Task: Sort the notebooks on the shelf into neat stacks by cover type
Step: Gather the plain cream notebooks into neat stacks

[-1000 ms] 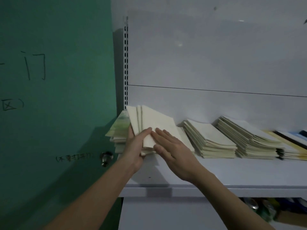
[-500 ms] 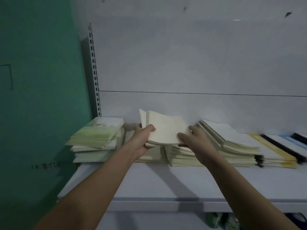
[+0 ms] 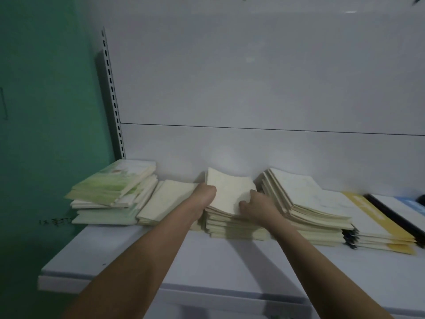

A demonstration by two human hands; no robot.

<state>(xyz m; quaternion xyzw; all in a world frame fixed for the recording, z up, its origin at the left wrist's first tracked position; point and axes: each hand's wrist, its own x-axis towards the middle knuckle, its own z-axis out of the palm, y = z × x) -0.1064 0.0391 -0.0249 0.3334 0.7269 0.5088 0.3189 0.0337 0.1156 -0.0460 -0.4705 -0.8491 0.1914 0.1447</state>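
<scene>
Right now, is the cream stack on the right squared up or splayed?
Splayed: the right cream stack fans out and leans, its edges stepped rather than flush.

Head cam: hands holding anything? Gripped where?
Yes. Both hold a small batch of cream notebooks on top of the middle stack: left hand at its left edge, right hand at its right front corner.

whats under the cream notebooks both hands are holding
The cream notebooks, held by the left hand and right hand, lie on a taller cream stack on the white shelf. Only that stack's edges show; its covers are hidden.
</scene>
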